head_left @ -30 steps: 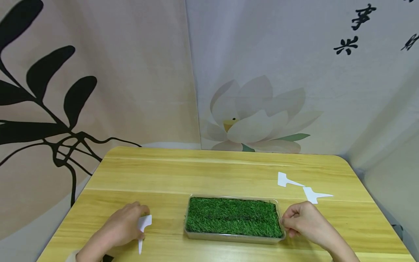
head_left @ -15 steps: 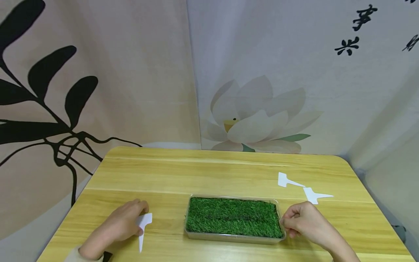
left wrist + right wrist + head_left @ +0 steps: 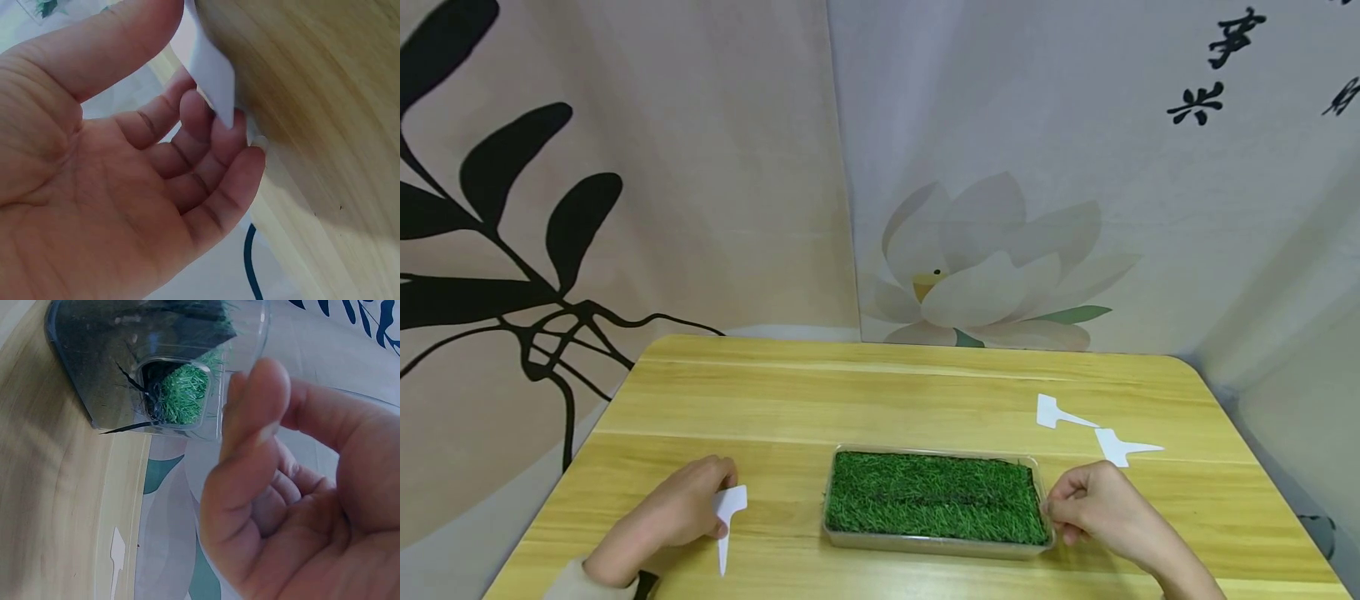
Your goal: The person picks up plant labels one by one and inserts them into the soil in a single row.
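Observation:
A white T-shaped plant label (image 3: 730, 503) is pinched between the thumb and fingers of my left hand (image 3: 677, 512). Its stem points toward the table's front, and in the left wrist view part of the label (image 3: 209, 69) lies behind the thumb. A clear plastic box (image 3: 940, 546) filled with artificial grass (image 3: 936, 496) stands mid-table. At its right end, the curled thumb and forefinger of my right hand (image 3: 1101, 508) grip the rim. The right wrist view shows that box (image 3: 94, 369) on its end side, with a hole through which grass shows.
Two more white labels, a farther one (image 3: 1048, 412) and a nearer one (image 3: 1115, 447), lie flat behind the right hand. The wooden table (image 3: 760, 400) ends at a hanging cloth (image 3: 737, 167) with a printed plant and flower.
The left hand has shifted slightly away from the front edge and turned a little, with the label in it. The right hand and the box have stayed where they were.

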Demonstrator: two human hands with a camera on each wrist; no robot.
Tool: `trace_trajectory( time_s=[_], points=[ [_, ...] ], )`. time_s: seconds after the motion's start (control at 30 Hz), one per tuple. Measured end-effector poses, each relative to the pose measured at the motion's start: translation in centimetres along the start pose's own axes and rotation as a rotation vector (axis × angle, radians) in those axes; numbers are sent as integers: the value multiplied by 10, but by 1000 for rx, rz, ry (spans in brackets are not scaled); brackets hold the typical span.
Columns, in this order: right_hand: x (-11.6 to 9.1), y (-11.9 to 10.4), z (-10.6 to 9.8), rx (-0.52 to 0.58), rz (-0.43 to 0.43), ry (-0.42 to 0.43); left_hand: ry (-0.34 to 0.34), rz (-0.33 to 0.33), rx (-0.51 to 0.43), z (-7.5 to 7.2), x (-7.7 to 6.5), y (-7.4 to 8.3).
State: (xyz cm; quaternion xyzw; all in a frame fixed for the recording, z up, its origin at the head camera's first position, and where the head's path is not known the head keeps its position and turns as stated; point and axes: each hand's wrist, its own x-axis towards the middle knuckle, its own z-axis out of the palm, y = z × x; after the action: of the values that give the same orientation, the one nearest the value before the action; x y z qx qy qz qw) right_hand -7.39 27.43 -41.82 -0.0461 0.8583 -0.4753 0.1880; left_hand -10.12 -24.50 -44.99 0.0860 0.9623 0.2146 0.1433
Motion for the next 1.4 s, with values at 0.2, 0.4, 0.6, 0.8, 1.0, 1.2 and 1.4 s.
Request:
trace_trajectory(
  time_s=[0.2, 0.4, 0.6, 0.8, 1.0, 1.2, 1.4],
  points=[
    [0, -1, -1, 26, 17, -11, 39, -8, -63, -1, 1, -1],
    [-1, -1, -1, 23, 8, -15, 104, -36, -183, -8, -1, -2],
    [0, -1, -1, 14, 1, -11, 150, -28, -214, -22, -4, 2],
    [-1, 0, -1, 14, 4, -13, 275, -18, -200, -28, -9, 15],
    [-1, 0, -1, 11, 1, -11, 432, 15, -241, -30, -12, 28],
    [0, 0, -1, 6, 4, -9, 536, 35, -303, -33, -14, 40],
    [0, 1, -1, -3, -5, -5, 679, 124, -311, -31, -16, 49]
  ],
)
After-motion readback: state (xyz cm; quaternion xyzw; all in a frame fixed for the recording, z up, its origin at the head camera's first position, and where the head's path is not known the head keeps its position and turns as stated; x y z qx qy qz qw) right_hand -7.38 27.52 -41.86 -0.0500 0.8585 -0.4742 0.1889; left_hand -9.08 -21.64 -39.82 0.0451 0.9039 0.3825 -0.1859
